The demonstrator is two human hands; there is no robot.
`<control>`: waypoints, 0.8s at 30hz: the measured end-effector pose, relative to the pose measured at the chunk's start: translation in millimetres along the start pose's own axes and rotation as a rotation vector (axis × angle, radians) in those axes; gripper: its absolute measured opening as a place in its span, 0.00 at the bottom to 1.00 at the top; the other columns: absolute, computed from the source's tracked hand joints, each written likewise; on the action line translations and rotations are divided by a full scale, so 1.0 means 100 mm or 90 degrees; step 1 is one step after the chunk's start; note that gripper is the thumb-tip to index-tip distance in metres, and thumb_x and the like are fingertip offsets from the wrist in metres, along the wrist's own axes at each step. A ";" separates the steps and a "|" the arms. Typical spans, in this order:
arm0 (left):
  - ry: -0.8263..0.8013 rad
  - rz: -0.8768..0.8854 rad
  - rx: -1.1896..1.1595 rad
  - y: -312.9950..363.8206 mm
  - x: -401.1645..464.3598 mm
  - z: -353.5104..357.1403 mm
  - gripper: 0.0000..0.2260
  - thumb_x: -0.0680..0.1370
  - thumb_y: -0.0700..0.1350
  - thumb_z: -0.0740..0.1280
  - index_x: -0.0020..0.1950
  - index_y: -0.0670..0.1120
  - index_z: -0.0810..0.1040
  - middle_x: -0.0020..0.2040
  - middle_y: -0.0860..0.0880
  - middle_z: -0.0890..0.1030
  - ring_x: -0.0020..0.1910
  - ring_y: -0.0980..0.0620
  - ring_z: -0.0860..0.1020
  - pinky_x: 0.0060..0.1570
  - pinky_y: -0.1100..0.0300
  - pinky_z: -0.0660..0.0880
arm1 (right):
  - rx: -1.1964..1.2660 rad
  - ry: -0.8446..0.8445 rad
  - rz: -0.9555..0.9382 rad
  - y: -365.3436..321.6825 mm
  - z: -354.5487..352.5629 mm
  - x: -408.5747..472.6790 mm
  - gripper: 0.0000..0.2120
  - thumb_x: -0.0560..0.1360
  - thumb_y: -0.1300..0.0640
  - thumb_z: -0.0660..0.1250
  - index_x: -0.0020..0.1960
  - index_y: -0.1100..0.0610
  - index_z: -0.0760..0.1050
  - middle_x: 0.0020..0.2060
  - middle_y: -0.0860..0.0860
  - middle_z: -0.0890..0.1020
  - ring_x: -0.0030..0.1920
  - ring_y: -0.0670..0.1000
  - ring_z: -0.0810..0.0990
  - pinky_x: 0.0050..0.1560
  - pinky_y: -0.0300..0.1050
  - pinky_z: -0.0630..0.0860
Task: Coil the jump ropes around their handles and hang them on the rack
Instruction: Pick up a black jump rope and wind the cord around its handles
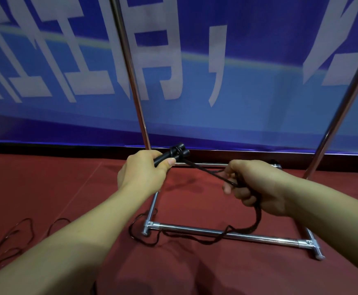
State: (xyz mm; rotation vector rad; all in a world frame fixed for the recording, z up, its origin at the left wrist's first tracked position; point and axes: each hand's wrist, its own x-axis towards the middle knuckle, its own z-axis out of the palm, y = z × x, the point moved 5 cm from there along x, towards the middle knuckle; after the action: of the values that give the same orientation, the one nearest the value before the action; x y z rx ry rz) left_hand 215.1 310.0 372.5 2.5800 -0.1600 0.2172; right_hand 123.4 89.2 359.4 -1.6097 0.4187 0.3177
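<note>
My left hand (144,173) grips two black jump rope handles (173,155) held side by side, with a turn of black rope around their far ends. The rope (205,170) runs taut from the handles to my right hand (257,188), which pinches and holds it. From that hand the slack (252,227) hangs down and trails over the rack's front base bar onto the red floor. The chrome rack (216,232) stands in front of me, its two uprights rising at left and right.
A second dark rope (7,241) lies loose on the red carpet at lower left. A blue banner with white characters (173,71) covers the wall behind the rack. The rack's base frame and feet sit just below my hands.
</note>
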 end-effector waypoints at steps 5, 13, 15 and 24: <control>-0.004 -0.008 -0.007 -0.03 0.00 0.02 0.11 0.77 0.63 0.67 0.43 0.58 0.81 0.35 0.55 0.80 0.40 0.50 0.80 0.40 0.55 0.74 | -0.063 -0.004 0.015 0.05 -0.04 0.02 0.09 0.81 0.63 0.55 0.51 0.60 0.74 0.31 0.55 0.80 0.23 0.46 0.67 0.22 0.37 0.57; 0.000 -0.004 -0.033 0.03 0.01 0.04 0.12 0.77 0.63 0.67 0.44 0.57 0.82 0.35 0.54 0.81 0.39 0.49 0.81 0.41 0.54 0.77 | -0.105 -0.035 -0.003 0.03 0.01 0.00 0.21 0.78 0.63 0.50 0.58 0.51 0.79 0.25 0.51 0.70 0.21 0.46 0.59 0.22 0.36 0.57; -0.003 -0.005 -0.039 0.05 0.00 0.03 0.12 0.77 0.63 0.67 0.43 0.56 0.82 0.35 0.54 0.81 0.39 0.50 0.80 0.39 0.55 0.76 | -0.119 -0.045 -0.016 0.02 0.05 -0.02 0.18 0.79 0.59 0.52 0.58 0.54 0.79 0.25 0.50 0.70 0.22 0.46 0.59 0.23 0.36 0.57; -0.004 -0.001 -0.051 0.07 -0.02 0.03 0.12 0.77 0.63 0.68 0.43 0.57 0.82 0.34 0.54 0.81 0.38 0.51 0.80 0.40 0.54 0.77 | -0.232 -0.090 -0.108 0.01 0.10 -0.10 0.08 0.81 0.55 0.65 0.55 0.46 0.82 0.24 0.49 0.70 0.24 0.46 0.63 0.25 0.38 0.59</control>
State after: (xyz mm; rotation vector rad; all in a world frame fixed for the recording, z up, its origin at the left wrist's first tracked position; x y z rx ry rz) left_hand 212.2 302.9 373.1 2.5010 -0.1646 0.1986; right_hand 115.0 100.0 362.2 -1.9497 0.1174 0.3916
